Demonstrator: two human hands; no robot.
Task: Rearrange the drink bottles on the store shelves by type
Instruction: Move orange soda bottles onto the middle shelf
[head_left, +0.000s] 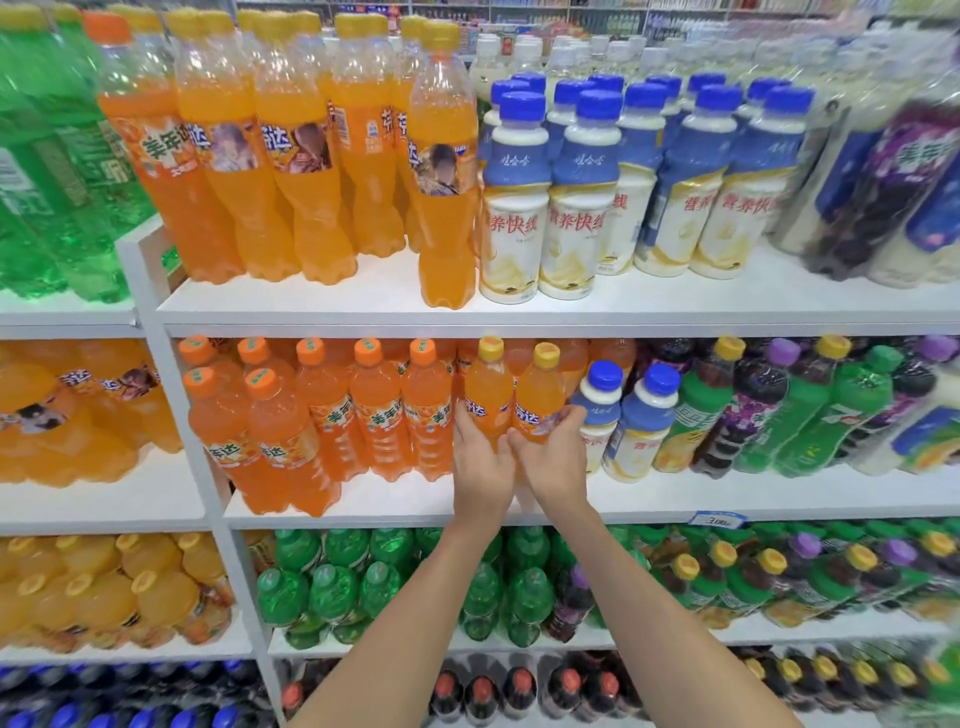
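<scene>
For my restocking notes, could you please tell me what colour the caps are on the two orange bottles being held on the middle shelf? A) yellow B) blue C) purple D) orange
A: the left hand and right hand grip orange bottles wearing yellow caps.

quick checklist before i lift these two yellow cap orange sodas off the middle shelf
1. Left hand grips the left yellow-capped bottle: ok.
2. Right hand grips the right yellow-capped bottle: ok.
3. Both caps on: ok.
4. Right fingers clear of the blue-capped milk bottle beside them: cannot tell, very close.
5. Bare room on the upper shelf in front of the yellow-capped row: ok.
6. Bottle bases free of the shelf: cannot tell, hands hide them.
</scene>
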